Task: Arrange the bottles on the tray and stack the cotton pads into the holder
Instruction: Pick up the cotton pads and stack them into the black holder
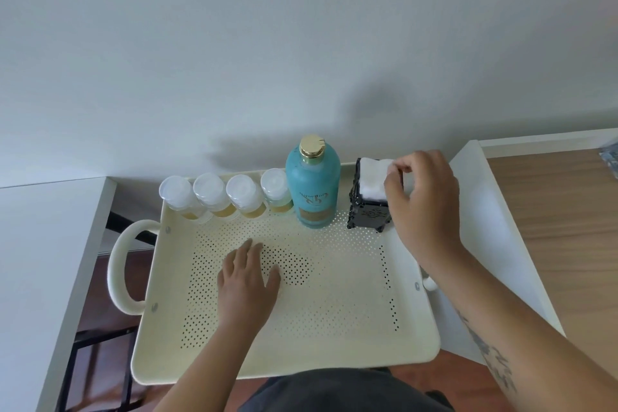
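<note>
One hard press from my right hand (424, 204) could, I judge, tip the black holder (368, 216) against the tall blue bottle (312, 191) just beside it, and that could topple the four small bottles (214, 197) lined along the back edge of the tray (334, 328); the cotton pads (373, 177) stand proud of the holder's top, so a skewed one may slide off; my right fingers (396, 170) are curled, pinching the top pad's right edge; my left hand (247, 281) lies flat on the tray floor, fingers straight, slightly spread, holding nothing.
</note>
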Motion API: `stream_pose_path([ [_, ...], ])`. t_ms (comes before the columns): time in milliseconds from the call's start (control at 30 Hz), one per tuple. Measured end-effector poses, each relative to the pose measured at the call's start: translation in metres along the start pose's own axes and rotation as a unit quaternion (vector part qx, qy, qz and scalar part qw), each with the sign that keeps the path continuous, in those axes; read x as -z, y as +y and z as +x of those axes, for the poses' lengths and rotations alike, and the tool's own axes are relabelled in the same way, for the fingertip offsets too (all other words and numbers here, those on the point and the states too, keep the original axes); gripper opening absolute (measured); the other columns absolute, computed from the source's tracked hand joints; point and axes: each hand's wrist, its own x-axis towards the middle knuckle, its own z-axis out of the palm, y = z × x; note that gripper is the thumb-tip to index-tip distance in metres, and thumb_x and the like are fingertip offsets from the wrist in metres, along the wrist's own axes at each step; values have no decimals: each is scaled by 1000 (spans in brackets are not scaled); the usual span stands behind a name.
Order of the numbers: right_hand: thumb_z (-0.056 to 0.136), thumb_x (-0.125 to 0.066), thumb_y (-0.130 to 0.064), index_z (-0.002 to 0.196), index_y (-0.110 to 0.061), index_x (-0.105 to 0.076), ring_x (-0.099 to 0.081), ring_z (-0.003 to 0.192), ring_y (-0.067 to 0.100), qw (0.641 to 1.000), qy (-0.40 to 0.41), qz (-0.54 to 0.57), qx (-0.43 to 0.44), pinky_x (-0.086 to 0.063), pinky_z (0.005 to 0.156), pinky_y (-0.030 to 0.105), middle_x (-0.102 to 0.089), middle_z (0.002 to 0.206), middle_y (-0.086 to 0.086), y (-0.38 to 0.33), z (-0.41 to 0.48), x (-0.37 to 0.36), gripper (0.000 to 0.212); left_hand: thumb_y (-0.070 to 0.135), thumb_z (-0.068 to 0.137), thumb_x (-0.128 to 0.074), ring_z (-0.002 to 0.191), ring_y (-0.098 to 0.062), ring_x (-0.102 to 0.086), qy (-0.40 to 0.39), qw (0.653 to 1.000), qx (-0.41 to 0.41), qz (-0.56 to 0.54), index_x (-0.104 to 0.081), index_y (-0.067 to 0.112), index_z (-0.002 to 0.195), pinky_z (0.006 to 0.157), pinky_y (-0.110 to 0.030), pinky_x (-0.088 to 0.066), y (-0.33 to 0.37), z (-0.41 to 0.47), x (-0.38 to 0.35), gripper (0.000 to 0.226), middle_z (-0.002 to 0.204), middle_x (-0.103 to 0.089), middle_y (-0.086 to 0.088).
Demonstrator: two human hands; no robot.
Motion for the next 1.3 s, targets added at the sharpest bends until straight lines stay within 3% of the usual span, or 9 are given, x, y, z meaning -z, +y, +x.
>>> stream_pose_path([
  [100,89,-58,-16,97,-10,-67,-59,98,26,986,-73,-56,136,-45,84,40,-66,104,5,0,-10,-3,13,55,92,-46,147,-30,-20,-17,999,23,27,-32,19,147,116,-50,-21,-15,2,-5,67,161,-25,-4],
  [167,91,-57,-19,105,-7,-67,-60,103,26,973,-110,-98,178,-44,91,41,-67,109,6,4,-15,-6,21,59,92,-40,149,-29,-14,-26,999,22,35,-25,18,151,119,-49,-15,-23,3,-7,73,164,-16,-3],
  [333,93,-51,-32,103,-11,-67,-62,102,22,962,-146,-156,172,-37,104,42,-68,104,0,11,-17,-11,29,66,91,-18,151,-27,-2,-34,998,5,59,-11,20,155,121,-44,-1,-32,1,-11,80,165,-3,-1],
  [633,90,-50,-51,95,-14,-68,-63,97,19,947,-186,-206,164,-30,110,46,-70,101,-3,10,-12,-17,41,66,91,-8,151,-24,11,-51,997,2,64,2,21,156,122,-45,6,-34,-1,-16,80,164,11,0],
  [833,82,-72,-32,103,-13,-67,-58,102,22,955,-139,-166,202,-40,102,46,-65,104,0,15,-16,-6,29,66,92,-6,150,-24,11,-49,996,2,69,4,21,155,122,-45,6,-35,0,-20,79,164,12,1],
  [1033,86,-69,-16,105,-15,-68,-64,99,21,942,-168,-191,220,-33,108,44,-69,106,-1,26,-19,-10,20,68,90,-1,151,-24,11,-48,996,2,77,4,21,155,121,-45,6,-37,0,-22,81,165,10,0],
  [1300,83,-71,-6,102,-8,-69,-63,100,29,934,-207,-160,242,-43,98,44,-69,102,4,23,-4,-13,19,68,91,-2,151,-25,6,-47,995,9,87,3,22,155,121,-46,3,-38,0,-24,80,165,7,0],
])
